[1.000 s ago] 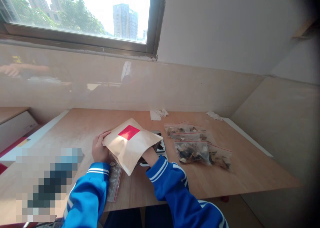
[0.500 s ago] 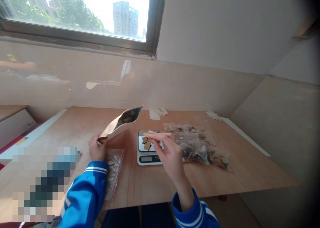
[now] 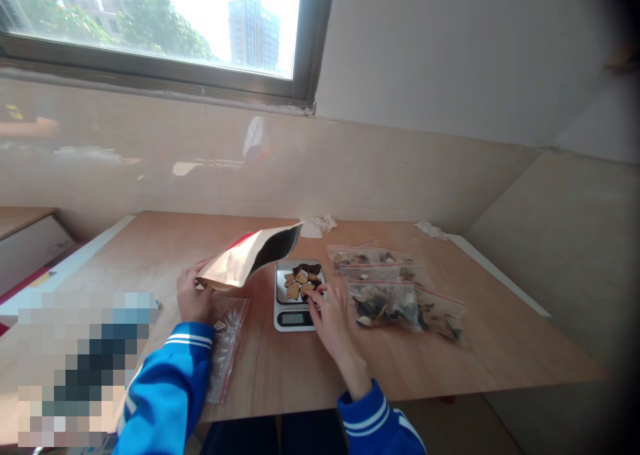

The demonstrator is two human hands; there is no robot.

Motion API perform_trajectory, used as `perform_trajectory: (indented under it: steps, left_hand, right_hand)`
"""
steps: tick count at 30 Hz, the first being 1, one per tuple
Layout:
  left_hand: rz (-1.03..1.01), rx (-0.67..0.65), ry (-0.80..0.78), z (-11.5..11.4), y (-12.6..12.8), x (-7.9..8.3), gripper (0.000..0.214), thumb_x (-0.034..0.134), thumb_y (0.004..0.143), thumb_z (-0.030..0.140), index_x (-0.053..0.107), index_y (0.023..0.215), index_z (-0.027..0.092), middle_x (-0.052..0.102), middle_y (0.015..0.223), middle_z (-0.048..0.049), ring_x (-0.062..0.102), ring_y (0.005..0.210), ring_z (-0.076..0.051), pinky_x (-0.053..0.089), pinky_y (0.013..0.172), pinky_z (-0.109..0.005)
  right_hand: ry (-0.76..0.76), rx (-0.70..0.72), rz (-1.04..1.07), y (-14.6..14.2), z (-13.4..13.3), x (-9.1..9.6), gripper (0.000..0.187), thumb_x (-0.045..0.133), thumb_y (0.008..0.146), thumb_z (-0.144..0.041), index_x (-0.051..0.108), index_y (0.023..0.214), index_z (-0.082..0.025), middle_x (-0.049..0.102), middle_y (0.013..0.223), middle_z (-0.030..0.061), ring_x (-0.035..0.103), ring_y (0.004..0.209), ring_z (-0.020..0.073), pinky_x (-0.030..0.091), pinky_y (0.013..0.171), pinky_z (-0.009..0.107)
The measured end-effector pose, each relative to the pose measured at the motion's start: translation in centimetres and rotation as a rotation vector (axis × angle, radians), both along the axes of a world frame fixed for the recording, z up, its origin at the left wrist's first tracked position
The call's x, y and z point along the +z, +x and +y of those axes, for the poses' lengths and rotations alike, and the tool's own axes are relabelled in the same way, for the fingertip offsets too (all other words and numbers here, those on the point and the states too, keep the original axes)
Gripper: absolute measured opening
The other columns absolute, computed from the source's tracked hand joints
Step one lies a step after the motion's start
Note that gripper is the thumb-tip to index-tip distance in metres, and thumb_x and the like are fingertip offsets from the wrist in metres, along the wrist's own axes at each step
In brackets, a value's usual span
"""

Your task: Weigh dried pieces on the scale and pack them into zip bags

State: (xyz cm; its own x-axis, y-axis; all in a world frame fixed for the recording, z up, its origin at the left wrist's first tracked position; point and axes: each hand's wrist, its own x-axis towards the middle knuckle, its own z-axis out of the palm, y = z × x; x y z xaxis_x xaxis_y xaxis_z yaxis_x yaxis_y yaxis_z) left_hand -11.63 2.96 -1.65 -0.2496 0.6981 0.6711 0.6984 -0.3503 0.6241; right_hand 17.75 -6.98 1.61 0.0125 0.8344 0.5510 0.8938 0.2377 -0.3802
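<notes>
I saw the left hand (image 3: 193, 298) clasping a tilted, red-labelled tan pouch (image 3: 233, 265) above the bench (image 3: 270, 382), and rough-edged brown slices (image 3: 293, 290) on the scale (image 3: 279, 322) touched by the right hand (image 3: 333, 318), its fingers narrow, whether gripping I couldn't tell.

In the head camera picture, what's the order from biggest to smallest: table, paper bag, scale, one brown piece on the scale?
1. Table
2. Paper bag and scale: too alike to rank
3. One brown piece
</notes>
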Motion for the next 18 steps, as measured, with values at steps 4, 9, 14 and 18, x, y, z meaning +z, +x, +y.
perform_trajectory:
  steps: [4,9,14,18]
  left_hand:
    - [0.048,-0.044,0.044,-0.1,0.2,0.2,0.037,0.057,0.076,0.024,0.065,0.111,0.021,0.065,0.112,-0.0086,0.056,0.103,-0.027,0.047,0.083,-0.037]
    - [0.111,-0.081,0.154,-0.8,0.8,0.8,0.033,0.057,0.082,0.032,0.066,0.112,0.020,0.066,0.116,-0.0092,0.057,0.108,-0.027,0.043,0.096,-0.041]
    - [0.126,-0.090,0.188,-1.3,1.1,1.5,0.032,0.056,0.083,0.034,0.067,0.110,0.020,0.066,0.116,-0.0092,0.058,0.108,-0.027,0.043,0.096,-0.040]
    - [0.076,-0.066,0.121,-1.5,1.3,1.9,0.033,0.055,0.082,0.035,0.066,0.110,0.021,0.064,0.118,-0.0090,0.057,0.111,-0.027,0.041,0.100,-0.042]
  right_hand:
    - [0.180,0.062,0.286,-0.7,-2.4,3.2,0.031,0.043,0.093,-0.013,0.063,0.114,-0.023,0.057,0.097,0.0069,0.056,0.093,0.0196,0.047,0.083,0.035]
    - [0.310,0.205,0.258,-2.5,-4.8,7.3,0.032,0.041,0.092,-0.009,0.062,0.112,-0.023,0.061,0.104,0.0069,0.056,0.102,0.0198,0.047,0.090,0.036]
    - [0.084,0.333,0.166,-3.3,-4.2,8.0,0.032,0.043,0.087,-0.006,0.067,0.105,-0.019,0.068,0.099,0.0093,0.061,0.099,0.0235,0.052,0.086,0.036]
    - [-0.166,0.404,0.093,-4.9,-2.1,8.5,0.043,0.053,0.079,-0.005,0.065,0.117,-0.019,0.069,0.116,0.0090,0.063,0.107,0.0241,0.052,0.093,0.036]
